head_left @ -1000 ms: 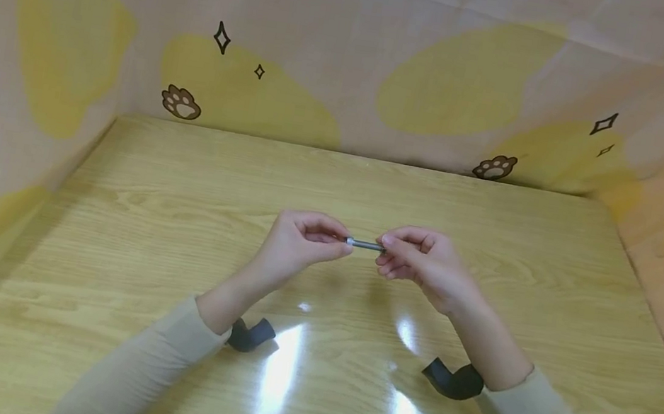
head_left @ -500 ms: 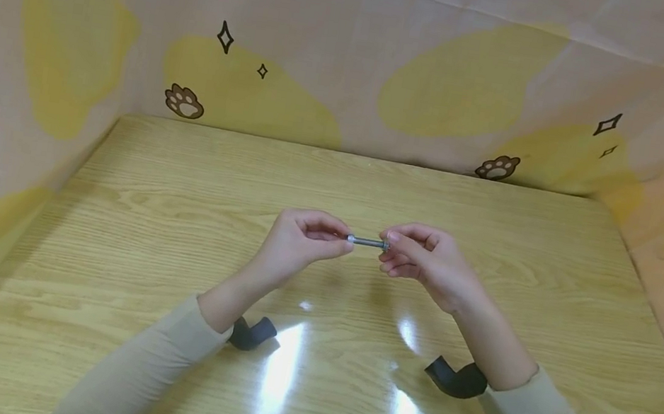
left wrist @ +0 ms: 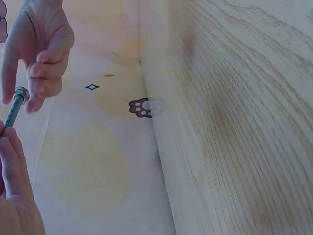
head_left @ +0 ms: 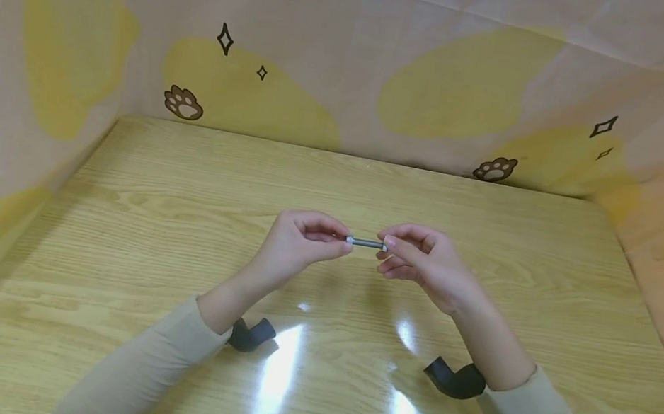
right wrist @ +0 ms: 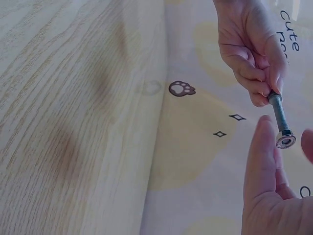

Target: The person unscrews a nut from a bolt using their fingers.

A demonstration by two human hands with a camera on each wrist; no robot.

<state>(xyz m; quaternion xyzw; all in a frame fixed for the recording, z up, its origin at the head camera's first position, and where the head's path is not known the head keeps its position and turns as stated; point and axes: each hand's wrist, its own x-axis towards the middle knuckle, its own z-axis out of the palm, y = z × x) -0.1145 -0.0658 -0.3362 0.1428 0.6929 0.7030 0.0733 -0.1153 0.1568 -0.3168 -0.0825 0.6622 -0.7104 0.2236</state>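
Note:
A metal bolt (head_left: 368, 244) is held level above the table, between the two hands. My left hand (head_left: 301, 242) pinches its left end between thumb and fingers, partly hiding a collar there. On the other end sits a shiny, flanged nut-like piece (right wrist: 286, 139) with a dark centre; whether it is a nut or the bolt's head I cannot tell. My right hand (head_left: 423, 263) surrounds this end. In the right wrist view its thumb and forefinger stand on either side of the piece, with gaps showing. The left wrist view also shows the flanged piece (left wrist: 21, 94) between the right fingers.
A wood-grain table (head_left: 168, 268) lies beneath the hands. Patterned cloth (head_left: 354, 60) rises along its back and sides. Black curved pieces (head_left: 251, 334) stick out at both wrists. Bright reflections show on the tabletop near the front.
The right thumb and fingers have shifted slightly about the bolt's right end, showing more of the flanged piece than a second ago. The left hand and the bolt stay nearly in place.

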